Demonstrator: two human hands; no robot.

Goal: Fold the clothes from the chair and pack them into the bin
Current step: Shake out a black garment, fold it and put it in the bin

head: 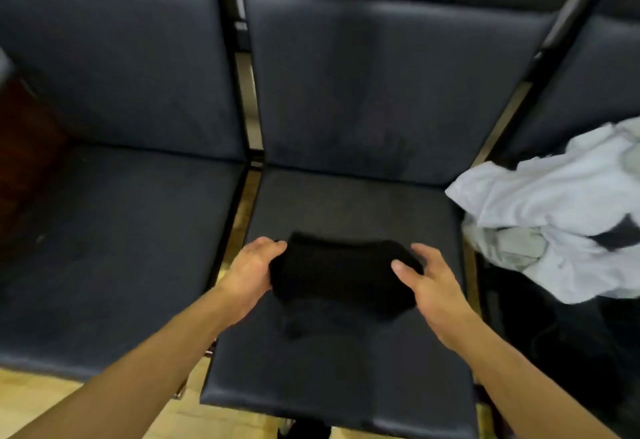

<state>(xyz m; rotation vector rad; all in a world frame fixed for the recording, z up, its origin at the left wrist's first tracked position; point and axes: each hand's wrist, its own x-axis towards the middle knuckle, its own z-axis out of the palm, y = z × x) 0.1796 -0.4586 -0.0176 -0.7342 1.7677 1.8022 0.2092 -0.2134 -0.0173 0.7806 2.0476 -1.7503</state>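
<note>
one head-worn view looks forward and down, close over the middle chair seat.

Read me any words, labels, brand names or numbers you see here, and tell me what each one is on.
None: no text can be read in this picture.
Folded black garment, held between the left hand and right hand: no tag or print shows.
Pale clothes pile on the right: no lettering visible; it is blurred.
Dark chairs: no label or number.
</note>
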